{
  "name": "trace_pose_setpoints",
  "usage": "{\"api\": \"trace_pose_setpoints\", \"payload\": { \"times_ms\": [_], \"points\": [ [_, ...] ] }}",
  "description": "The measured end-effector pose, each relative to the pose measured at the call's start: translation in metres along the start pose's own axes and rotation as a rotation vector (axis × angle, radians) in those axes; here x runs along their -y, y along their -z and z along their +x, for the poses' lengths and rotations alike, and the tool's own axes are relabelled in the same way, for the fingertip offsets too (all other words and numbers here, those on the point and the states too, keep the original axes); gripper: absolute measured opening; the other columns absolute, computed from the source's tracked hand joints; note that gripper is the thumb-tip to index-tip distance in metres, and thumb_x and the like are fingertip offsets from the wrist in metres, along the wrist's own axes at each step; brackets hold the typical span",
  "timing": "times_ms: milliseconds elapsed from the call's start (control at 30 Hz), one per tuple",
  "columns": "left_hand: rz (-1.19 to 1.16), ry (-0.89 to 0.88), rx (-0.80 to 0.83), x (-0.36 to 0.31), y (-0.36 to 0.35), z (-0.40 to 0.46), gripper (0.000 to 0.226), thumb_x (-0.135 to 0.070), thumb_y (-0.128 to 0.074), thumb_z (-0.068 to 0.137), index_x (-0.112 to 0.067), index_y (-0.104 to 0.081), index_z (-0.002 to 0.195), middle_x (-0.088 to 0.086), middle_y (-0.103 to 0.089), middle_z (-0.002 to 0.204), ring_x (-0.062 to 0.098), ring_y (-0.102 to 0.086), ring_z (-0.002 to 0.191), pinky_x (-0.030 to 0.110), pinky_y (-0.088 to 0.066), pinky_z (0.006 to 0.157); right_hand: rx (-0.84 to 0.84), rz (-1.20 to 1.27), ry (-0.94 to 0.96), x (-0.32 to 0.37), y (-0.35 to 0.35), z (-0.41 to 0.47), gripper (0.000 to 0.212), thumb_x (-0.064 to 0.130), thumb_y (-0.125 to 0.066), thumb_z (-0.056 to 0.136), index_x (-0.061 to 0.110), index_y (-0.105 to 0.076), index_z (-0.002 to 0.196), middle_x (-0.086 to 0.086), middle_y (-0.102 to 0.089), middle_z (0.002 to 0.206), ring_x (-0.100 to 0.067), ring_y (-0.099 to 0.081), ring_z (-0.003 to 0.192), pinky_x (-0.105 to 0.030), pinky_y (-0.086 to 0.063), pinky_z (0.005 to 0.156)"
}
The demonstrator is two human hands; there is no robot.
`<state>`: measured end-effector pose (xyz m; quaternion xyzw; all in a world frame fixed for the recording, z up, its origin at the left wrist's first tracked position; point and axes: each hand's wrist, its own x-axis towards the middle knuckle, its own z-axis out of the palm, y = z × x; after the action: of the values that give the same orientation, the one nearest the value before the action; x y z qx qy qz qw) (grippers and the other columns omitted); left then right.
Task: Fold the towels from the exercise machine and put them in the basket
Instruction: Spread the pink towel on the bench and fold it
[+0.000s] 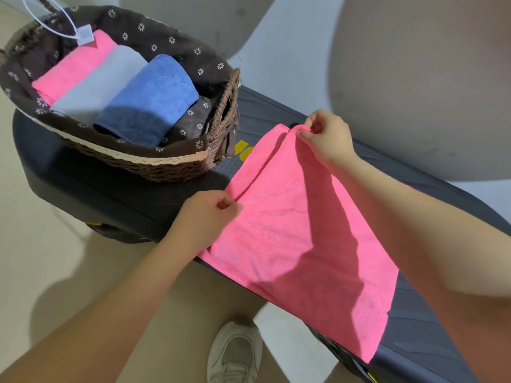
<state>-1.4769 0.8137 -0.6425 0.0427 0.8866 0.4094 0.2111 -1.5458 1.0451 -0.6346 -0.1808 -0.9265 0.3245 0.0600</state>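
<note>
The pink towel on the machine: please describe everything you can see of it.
The pink towel looks like soft microfibre with a stitched hem. It lies spread along the dark exercise machine, already folded over, with two layers showing at its far edge. The left hand pinches one far corner, the right hand pinches the other, slightly lifted. Arm shadows fall across it.

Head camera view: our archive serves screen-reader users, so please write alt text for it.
Two bare hands, left and right, pinch the far corners of a bright pink microfibre towel spread on a dark grey exercise machine. Beside it stands a brown woven wicker basket holding folded pink, grey and blue towels.
</note>
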Motion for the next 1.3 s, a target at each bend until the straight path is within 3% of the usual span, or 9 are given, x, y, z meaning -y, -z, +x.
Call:
{"api": "trace_pose_setpoints", "payload": {
  "times_ms": [100,267,533,633,700,867,1000,1133,1300],
  "points": [
    [-0.061,-0.065,-0.024,-0.009,0.003,-0.007,0.02,-0.027,-0.059,0.088,-0.018,-0.059,0.069,-0.01,-0.044,0.038,0.0,-0.041,0.04,0.011,-0.031,0.042,0.016,0.018,0.054,0.002,0.002,0.005,0.002,0.015,-0.059,0.085,0.015,-0.06,0.084,0.002,-0.057,0.077,-0.013,-0.051,0.077,-0.022,-0.032,0.065],
    [-0.052,-0.046,-0.068,-0.005,0.006,-0.006,0.02,-0.026,-0.058,0.088,-0.013,-0.061,0.074,-0.007,-0.039,0.044,0.0,-0.04,0.037,0.01,-0.031,0.039,0.047,0.008,0.035,0.008,-0.012,0.016,0.016,0.016,-0.056,0.089,0.004,-0.064,0.097,-0.013,-0.067,0.099,-0.015,-0.05,0.082,-0.023,-0.031,0.065],
    [0.001,0.005,-0.119,0.022,0.018,0.002,0.018,-0.023,-0.053,0.091,-0.013,-0.06,0.078,-0.002,-0.045,0.053,0.011,-0.037,0.047,0.013,-0.032,0.044,0.114,-0.171,-0.021,0.019,-0.033,0.03,0.021,0.023,-0.041,0.095,0.011,-0.054,0.106,-0.016,-0.06,0.117,-0.032,-0.053,0.109,-0.032,-0.036,0.077],
    [0.115,0.029,-0.092,0.028,0.017,0.005,0.017,-0.022,-0.055,0.09,-0.014,-0.059,0.076,-0.004,-0.05,0.058,0.009,-0.043,0.051,0.013,-0.032,0.044,0.114,-0.309,-0.036,0.021,-0.044,0.03,0.028,0.022,-0.038,0.095,0.009,-0.053,0.114,-0.017,-0.057,0.121,-0.034,-0.052,0.112,-0.034,-0.035,0.076],
    [0.221,0.039,-0.076,0.029,0.015,0.006,0.016,-0.026,-0.058,0.087,-0.016,-0.057,0.075,-0.003,-0.054,0.063,0.012,-0.05,0.056,0.024,-0.04,0.053,0.062,-0.374,-0.026,0.021,-0.051,0.027,0.028,0.021,-0.038,0.094,0.007,-0.053,0.113,-0.018,-0.056,0.12,-0.035,-0.052,0.111,-0.035,-0.036,0.075],
    [0.395,0.058,-0.064,0.022,0.017,-0.005,0.023,-0.035,-0.056,0.086,-0.012,-0.053,0.08,0.006,-0.058,0.074,0.025,-0.056,0.07,0.032,-0.038,0.056,0.031,-0.423,-0.05,0.011,-0.041,0.012,0.038,0.036,-0.046,0.093,0.007,-0.05,0.116,-0.017,-0.055,0.124,-0.036,-0.048,0.118,-0.043,-0.038,0.094],
    [0.597,0.095,-0.053,0.006,0.021,-0.022,0.028,-0.035,-0.056,0.086,-0.014,-0.049,0.103,0.005,-0.055,0.091,0.026,-0.055,0.084,0.031,-0.037,0.061,0.012,-0.497,-0.019,-0.019,-0.004,-0.014,0.033,0.033,-0.043,0.095,0.006,-0.053,0.11,-0.02,-0.058,0.118,-0.038,-0.052,0.113,-0.044,-0.037,0.092],
    [0.672,-0.178,-0.136,-0.026,0.003,-0.019,0.028,-0.026,-0.047,0.093,-0.011,-0.048,0.116,0.01,-0.046,0.116,0.027,-0.047,0.107,0.034,-0.038,0.075,0.029,-0.512,-0.091,-0.059,0.04,-0.038,0.029,0.027,-0.043,0.094,0.006,-0.055,0.11,-0.021,-0.061,0.114,-0.039,-0.054,0.11,-0.043,-0.038,0.091],
    [0.632,-0.38,0.031,-0.06,-0.036,0.036,0.036,-0.007,-0.039,0.095,-0.015,-0.046,0.129,0.01,-0.048,0.128,0.031,-0.048,0.115,0.038,-0.039,0.09,0.107,-0.613,-0.177,-0.091,0.067,-0.061,0.029,0.02,-0.038,0.094,0.009,-0.056,0.114,-0.018,-0.062,0.115,-0.037,-0.055,0.11,-0.041,-0.034,0.099]
  ]
}}
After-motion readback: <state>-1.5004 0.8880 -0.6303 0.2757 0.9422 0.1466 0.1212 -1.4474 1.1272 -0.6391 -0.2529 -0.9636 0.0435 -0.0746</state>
